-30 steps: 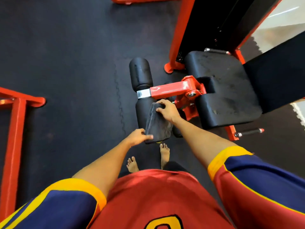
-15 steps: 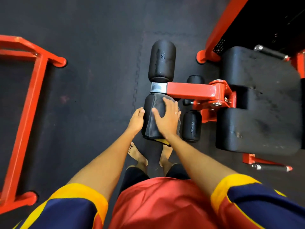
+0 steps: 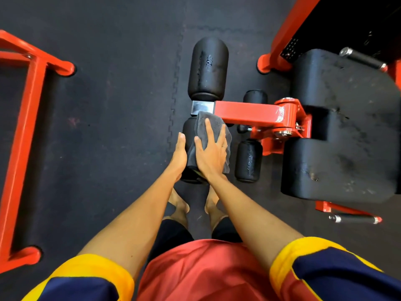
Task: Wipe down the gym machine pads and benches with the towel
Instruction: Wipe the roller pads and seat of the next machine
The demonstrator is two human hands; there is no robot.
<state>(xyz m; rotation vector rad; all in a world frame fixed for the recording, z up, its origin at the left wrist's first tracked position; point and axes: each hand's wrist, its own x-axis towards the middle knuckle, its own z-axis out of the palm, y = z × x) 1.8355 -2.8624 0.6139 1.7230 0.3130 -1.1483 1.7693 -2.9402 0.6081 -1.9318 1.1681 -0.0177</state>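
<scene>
My right hand (image 3: 211, 152) and the towel (image 3: 213, 124) cover most of the near roller pad (image 3: 188, 131); only its left flank and bottom end show. My left hand (image 3: 180, 155) lies along that flank, its palm turned out of sight. My forearms (image 3: 141, 213) cross over my feet (image 3: 179, 206) and hide much of them. The orange arm (image 3: 245, 112) hides the lower end of the small far roller (image 3: 255, 97). The seat pad (image 3: 347, 127) runs off the right edge, the orange frame (image 3: 26, 127) off the left, the black tower (image 3: 347, 20) off the upper right corner.
</scene>
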